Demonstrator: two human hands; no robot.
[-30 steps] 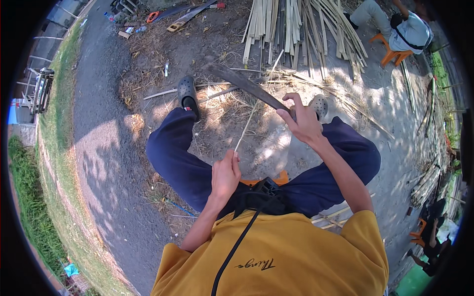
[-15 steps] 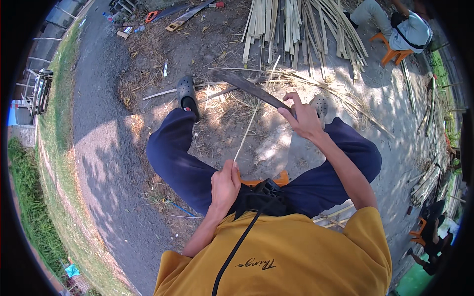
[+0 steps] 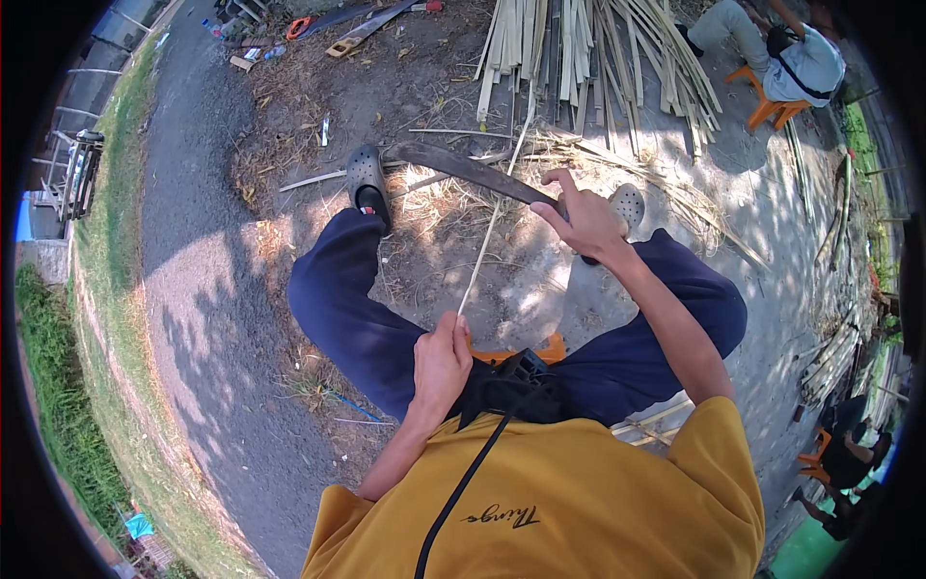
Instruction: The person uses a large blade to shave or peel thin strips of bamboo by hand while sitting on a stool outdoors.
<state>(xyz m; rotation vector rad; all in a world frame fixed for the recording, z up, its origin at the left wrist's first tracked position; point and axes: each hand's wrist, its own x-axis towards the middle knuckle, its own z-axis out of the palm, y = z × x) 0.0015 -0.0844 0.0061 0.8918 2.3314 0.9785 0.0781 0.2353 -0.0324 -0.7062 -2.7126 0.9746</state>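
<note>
Close to my lap, my left hand [image 3: 444,365] is closed around the near end of a thin bamboo strip [image 3: 484,249], which runs away from me toward the pile. My right hand [image 3: 590,224] grips the handle of a long dark machete [image 3: 463,166], its index finger partly raised. The blade reaches leftward across the strip, between my two shoes, with its tip near the left shoe [image 3: 366,181]. Whether the blade touches the strip I cannot tell. Pale shavings [image 3: 434,183] lie on the ground under the blade.
A large pile of split bamboo strips [image 3: 569,58] lies ahead. Handsaws [image 3: 371,29] rest at the far left. A person [image 3: 796,63] sits on an orange stool [image 3: 767,101] at the far right. Part of an orange seat [image 3: 553,349] shows beneath me. Asphalt [image 3: 198,241] runs along the left.
The machete has shifted left and a little toward me, its blade turned flatter. My right hand has moved slightly left with it. My left hand stays nearly in place, still holding the strip.
</note>
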